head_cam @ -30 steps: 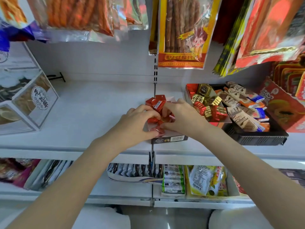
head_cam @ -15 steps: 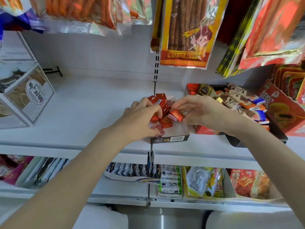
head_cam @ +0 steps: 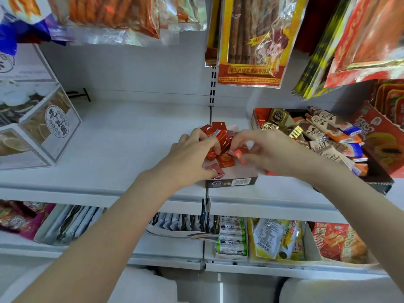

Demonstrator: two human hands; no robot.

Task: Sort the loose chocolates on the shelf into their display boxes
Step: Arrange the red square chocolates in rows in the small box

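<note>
left hand (head_cam: 192,156) on red chocolates (head_cam: 215,133) | right hand (head_cam: 269,152) pinches red chocolate (head_cam: 238,153) | display box (head_cam: 231,182)

Glossy red wrapped chocolates (head_cam: 219,136) in a white display box (head_cam: 238,171) with dark barcode-printed front; gold foil pieces (head_cam: 278,115); brown, orange and blue bars (head_cam: 332,132); white shelf (head_cam: 131,132).

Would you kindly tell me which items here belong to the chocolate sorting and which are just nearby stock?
Part of the job:
- red chocolates
- small display box
- left hand
- right hand
- mixed chocolate tray

Just nearby:
- hanging snack bags
- dried-fruit boxes
- lower-shelf packets
</note>
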